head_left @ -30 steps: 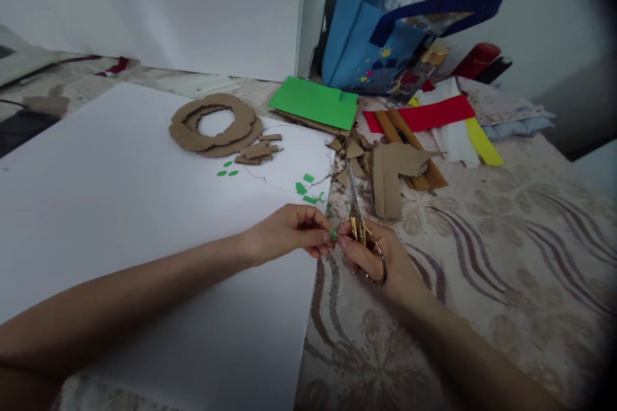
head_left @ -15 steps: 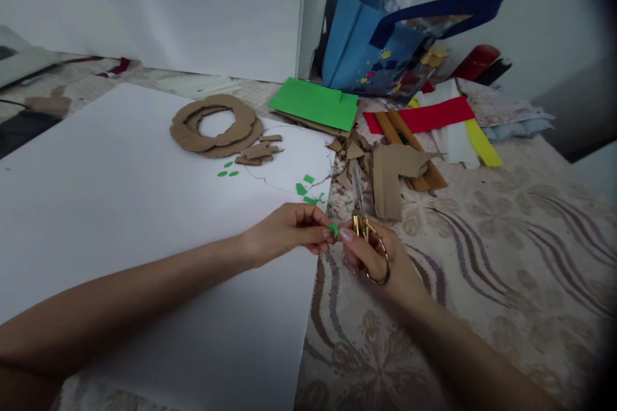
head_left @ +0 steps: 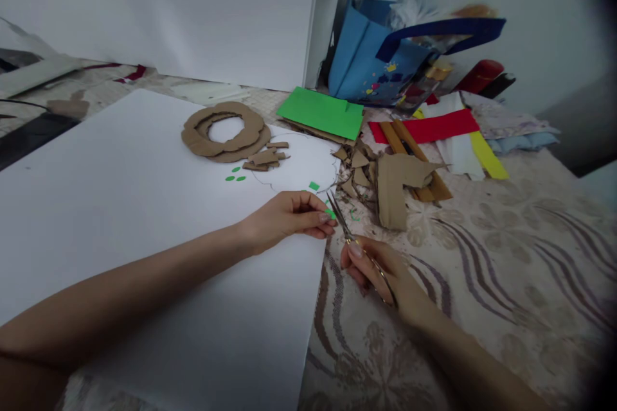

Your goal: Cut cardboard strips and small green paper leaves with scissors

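Note:
Between the thumb and fingers of my left hand is pinched a small green paper piece. My right hand is wrapped round gold-handled scissors, whose slightly parted blades point up and left beside that piece. Three little green paper ovals lie on the large white sheet beneath my left arm. A green square scrap rests farther up, within a pencilled outline. Cardboard rings with wavy edges are stacked behind the ovals, next to several small cardboard strips.
Green paper lies on cardboard at the back. Torn cardboard scraps and a larger cardboard offcut sit right of the sheet. Behind stand a blue bag and red, white and yellow strips. A patterned cloth covers the table.
My right hand has turned the scissors from folded back in the palm to blades forward, near the green piece. Its fingers have left the piece, which my left hand keeps. The view has shifted slightly.

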`<action>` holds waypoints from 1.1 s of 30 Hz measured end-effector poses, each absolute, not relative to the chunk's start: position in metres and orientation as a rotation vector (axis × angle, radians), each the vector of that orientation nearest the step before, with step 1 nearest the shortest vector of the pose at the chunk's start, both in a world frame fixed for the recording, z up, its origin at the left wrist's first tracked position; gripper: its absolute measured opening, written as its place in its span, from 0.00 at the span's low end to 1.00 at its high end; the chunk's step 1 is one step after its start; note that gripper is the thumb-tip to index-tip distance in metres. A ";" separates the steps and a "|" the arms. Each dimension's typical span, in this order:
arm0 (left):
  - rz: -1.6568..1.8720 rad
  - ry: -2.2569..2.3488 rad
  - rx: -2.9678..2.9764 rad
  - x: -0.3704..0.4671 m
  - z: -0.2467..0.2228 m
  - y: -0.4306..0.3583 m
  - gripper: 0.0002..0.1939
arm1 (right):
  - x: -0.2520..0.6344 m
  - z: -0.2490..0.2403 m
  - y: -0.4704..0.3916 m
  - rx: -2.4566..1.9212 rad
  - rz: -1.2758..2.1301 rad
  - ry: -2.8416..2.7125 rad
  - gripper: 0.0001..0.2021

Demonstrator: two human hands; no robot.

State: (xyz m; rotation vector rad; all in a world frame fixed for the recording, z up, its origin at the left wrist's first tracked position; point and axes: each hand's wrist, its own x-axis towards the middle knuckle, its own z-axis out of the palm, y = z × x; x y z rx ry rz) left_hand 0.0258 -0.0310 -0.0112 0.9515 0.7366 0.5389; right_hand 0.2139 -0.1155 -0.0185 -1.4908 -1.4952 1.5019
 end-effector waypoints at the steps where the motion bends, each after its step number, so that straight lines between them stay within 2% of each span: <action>1: 0.542 0.739 0.953 0.025 -0.011 -0.030 0.09 | 0.214 -0.018 -0.116 -1.488 1.504 -1.506 0.22; 7: 0.553 0.748 0.955 0.025 -0.012 -0.026 0.09 | 0.212 -0.019 -0.116 -1.526 1.409 -1.568 0.22; 33: 0.628 0.775 0.867 0.029 -0.011 -0.031 0.06 | 0.211 -0.025 -0.117 -1.551 1.394 -1.560 0.23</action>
